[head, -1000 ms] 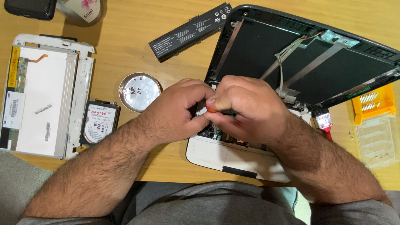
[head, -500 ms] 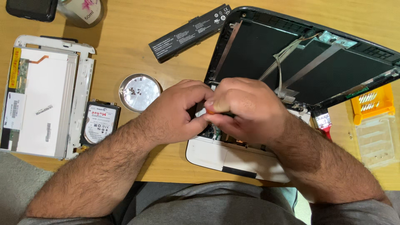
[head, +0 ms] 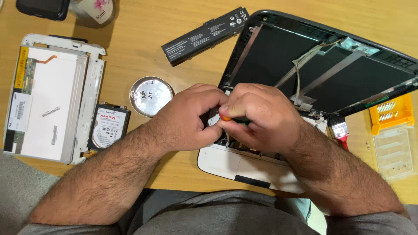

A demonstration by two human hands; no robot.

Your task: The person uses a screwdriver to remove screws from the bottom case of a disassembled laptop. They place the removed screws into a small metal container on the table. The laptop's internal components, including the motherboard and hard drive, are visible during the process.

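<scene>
Nothing has visibly shifted since the earlier frames: both hands sit pressed together over the same spot of the open laptop (head: 261,167), at the hinge edge of its white base. The right hand (head: 261,115) is curled shut around a tool with an orange handle (head: 225,117); only the handle's end peeks out, and the tip is hidden. The left hand (head: 191,117) is cupped against it, fingers bent inward, but what they pinch cannot be made out. The lid stands open without its screen, showing dark backing, metal strips and loose cables.

A black battery (head: 204,35) with small white labels lies on the wooden table (head: 130,52). At the left lies a white screen panel (head: 48,100), a yellow strip along its edge, and beside it a hard drive (head: 109,127) with a white label. A round metal tin (head: 151,95) sits between them and the hands. At the right, an orange bit holder (head: 391,112) carries small bits beside a clear plastic lid (head: 394,152).
</scene>
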